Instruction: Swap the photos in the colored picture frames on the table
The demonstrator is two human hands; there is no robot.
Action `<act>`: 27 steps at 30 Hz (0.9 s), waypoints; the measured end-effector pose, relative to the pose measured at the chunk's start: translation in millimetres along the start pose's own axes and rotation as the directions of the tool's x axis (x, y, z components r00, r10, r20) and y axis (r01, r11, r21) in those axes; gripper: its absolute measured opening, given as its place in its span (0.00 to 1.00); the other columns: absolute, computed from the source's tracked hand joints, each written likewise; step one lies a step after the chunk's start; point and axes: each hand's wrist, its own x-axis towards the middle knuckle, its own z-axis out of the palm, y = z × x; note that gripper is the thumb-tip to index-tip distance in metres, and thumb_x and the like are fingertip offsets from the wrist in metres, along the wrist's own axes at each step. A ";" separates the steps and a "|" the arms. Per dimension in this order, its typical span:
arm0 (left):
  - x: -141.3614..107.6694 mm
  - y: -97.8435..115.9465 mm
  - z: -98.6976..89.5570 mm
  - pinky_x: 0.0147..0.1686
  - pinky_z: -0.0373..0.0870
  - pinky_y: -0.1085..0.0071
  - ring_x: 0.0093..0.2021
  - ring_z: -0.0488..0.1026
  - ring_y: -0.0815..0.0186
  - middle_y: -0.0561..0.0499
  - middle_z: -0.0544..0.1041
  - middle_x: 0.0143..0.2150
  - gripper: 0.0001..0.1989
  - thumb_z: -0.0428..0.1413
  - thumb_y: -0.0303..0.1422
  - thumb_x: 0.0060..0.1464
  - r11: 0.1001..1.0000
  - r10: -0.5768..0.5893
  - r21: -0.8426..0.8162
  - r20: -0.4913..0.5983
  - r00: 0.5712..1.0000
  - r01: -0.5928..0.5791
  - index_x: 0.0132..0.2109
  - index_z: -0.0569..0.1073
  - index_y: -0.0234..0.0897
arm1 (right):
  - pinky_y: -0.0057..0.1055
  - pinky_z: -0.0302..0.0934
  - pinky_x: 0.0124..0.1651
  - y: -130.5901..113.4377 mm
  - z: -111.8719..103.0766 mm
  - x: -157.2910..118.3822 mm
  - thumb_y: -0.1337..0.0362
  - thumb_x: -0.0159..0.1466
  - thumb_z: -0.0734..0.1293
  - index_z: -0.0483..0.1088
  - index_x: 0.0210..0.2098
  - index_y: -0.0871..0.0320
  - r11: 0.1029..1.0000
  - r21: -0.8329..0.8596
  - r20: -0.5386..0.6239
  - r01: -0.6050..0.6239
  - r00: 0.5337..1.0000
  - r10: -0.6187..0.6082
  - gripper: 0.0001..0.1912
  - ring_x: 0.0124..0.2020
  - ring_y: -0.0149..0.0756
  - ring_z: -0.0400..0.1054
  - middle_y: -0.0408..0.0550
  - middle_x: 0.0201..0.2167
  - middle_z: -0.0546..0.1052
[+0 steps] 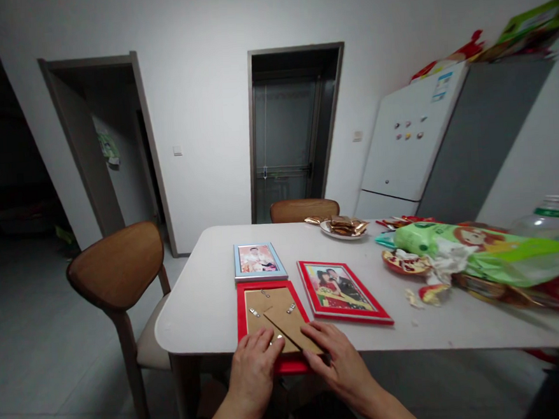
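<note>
Red frame (241,311) back-up at near edge of tbl (191,318).
L hand (254,364) on brown backing (277,309), fingers bent; R hand (336,352) at its lower R corner, thumb apart; can't tell if either's pinching. Blue frame (259,261) just beyond; 2nd red frame (343,293) to R.

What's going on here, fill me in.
A person's left hand rests on the backing board of a red frame, which lies back side up at the near edge of the table. The right hand touches the lower right of that board; whether it grips is hard to tell. Beyond lies a blue-framed picture, and to the right a red-framed picture, both face up.
</note>
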 end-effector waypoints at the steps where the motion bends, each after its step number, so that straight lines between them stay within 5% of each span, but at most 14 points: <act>1: 0.2 -2.4 1.7 0.48 0.62 0.59 0.51 0.64 0.58 0.47 0.68 0.51 0.17 0.48 0.25 0.51 1.000 0.001 0.006 -0.003 1.000 -0.001 0.48 0.67 0.43 | 0.37 0.54 0.50 0.1 1.9 0.7 0.58 0.55 0.59 0.68 0.44 0.59 1.000 -0.016 0.010 0.007 1.000 -0.007 0.20 0.47 0.40 0.60 0.54 0.45 0.68; 7: -1.6 -14.3 6.7 0.47 0.64 0.59 0.48 0.67 0.60 0.46 0.71 0.48 0.14 0.47 0.28 0.52 0.997 0.029 -0.067 -0.063 0.998 -0.033 0.46 0.68 0.40 | 0.38 0.53 0.49 0.3 7.2 1.0 0.60 0.54 0.60 0.67 0.44 0.55 0.995 -0.085 0.023 0.053 0.998 -0.051 0.18 0.46 0.40 0.59 0.51 0.44 0.69; 13: -12.0 -19.3 6.2 0.53 0.55 0.53 0.51 0.63 0.57 0.43 0.68 0.51 0.20 0.54 0.36 0.46 0.989 0.010 -0.145 -0.012 1.000 -0.012 0.47 0.66 0.36 | 0.37 0.52 0.48 -2.6 6.4 2.2 0.59 0.54 0.60 0.68 0.42 0.55 0.993 -0.099 0.065 0.057 0.997 -0.051 0.17 0.46 0.41 0.58 0.51 0.44 0.67; 22: -11.7 -21.1 8.0 0.54 0.53 0.53 0.51 0.64 0.57 0.41 0.68 0.50 0.25 0.57 0.31 0.41 0.984 -0.035 -0.174 0.004 0.999 0.035 0.49 0.63 0.33 | 0.34 0.50 0.45 -7.0 14.4 52.4 0.61 0.59 0.54 0.66 0.44 0.55 0.956 -0.292 0.093 0.008 0.995 0.020 0.16 0.45 0.39 0.57 0.52 0.45 0.65; 27: -11.5 -22.7 8.6 0.53 0.54 0.52 0.51 0.64 0.57 0.43 0.69 0.50 0.23 0.56 0.32 0.43 0.979 -0.042 -0.199 -0.004 0.999 0.040 0.49 0.64 0.36 | 0.33 0.51 0.41 -5.1 18.8 67.5 0.58 0.60 0.53 0.69 0.34 0.59 0.924 -0.383 0.146 -0.014 0.986 0.076 0.17 0.38 0.38 0.59 0.53 0.36 0.66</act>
